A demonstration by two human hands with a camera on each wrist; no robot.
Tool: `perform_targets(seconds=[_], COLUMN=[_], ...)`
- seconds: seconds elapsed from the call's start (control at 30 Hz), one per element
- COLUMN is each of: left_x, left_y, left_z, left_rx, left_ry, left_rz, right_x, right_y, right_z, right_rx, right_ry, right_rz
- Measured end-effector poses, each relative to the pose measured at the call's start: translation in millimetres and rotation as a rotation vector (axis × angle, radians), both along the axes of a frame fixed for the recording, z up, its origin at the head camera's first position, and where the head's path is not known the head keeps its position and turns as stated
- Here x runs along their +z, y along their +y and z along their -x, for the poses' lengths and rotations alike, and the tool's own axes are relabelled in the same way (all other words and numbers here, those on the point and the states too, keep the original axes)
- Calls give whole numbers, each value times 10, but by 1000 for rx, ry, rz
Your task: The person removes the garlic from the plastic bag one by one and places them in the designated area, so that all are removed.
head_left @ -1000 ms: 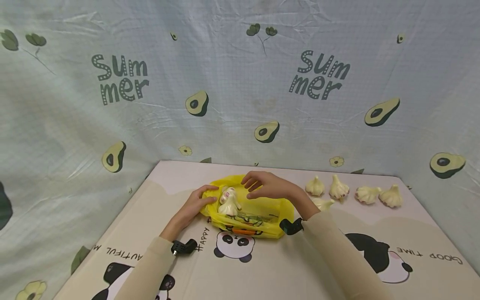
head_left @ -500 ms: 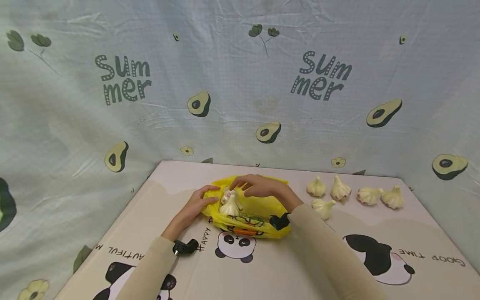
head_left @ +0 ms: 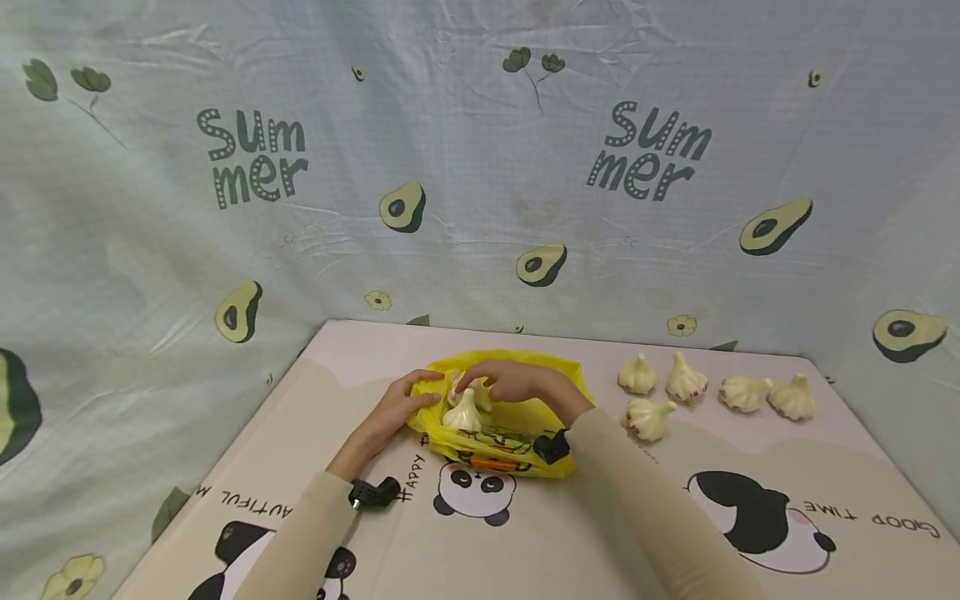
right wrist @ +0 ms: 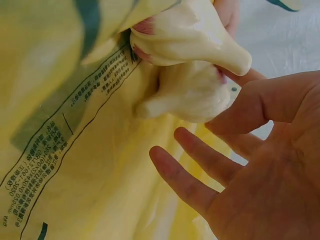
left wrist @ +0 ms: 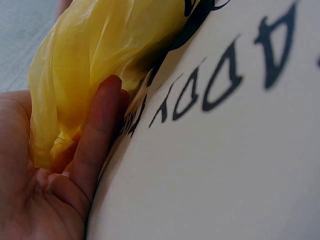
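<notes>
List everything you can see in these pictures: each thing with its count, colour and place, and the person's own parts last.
bag: one, yellow, mid-mat.
garlic in bag: two, white, at the bag's mouth.
loose garlic: five, white, right of the bag.
mat: one, cream with pandas, under everything.
backdrop: one, pale blue with avocados, behind.
left hand: grips the bag's left edge.
right hand: fingers spread, thumb and forefinger touching a garlic in the bag.

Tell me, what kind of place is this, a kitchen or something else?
Probably not a kitchen but a staged tabletop corner: an avocado-print "Summer" cloth hangs as backdrop, a panda-print mat covers the table, and loose garlic bulbs lie beside a yellow plastic bag that both hands handle.
</notes>
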State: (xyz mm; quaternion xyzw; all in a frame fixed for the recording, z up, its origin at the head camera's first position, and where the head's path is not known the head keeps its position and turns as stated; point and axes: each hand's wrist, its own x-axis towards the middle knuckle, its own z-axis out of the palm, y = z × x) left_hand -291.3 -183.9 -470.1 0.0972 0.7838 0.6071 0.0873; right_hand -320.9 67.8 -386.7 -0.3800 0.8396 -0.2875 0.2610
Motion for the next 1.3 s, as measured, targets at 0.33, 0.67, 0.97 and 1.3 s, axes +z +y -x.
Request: perform_targets(seconds=[0.33, 0.67, 0.97, 1.3], left_x=[-15, -26, -12, -12], left_y=[-19, -11, -7, 1], left_z=[5, 20, 17, 15], left_rx=[-8, -3, -13, -9], left_ry=[-3, -1, 7, 5], left_rz=[-11, 10, 2, 3], right_x=[111, 228, 363, 331], right_y=[32, 121, 183, 195], right_z=[-34, -63, -91, -65], right_rx=[-64, -103, -229, -271], right_ry=[107, 147, 25, 278], right_rz=[-128, -260, -399, -403])
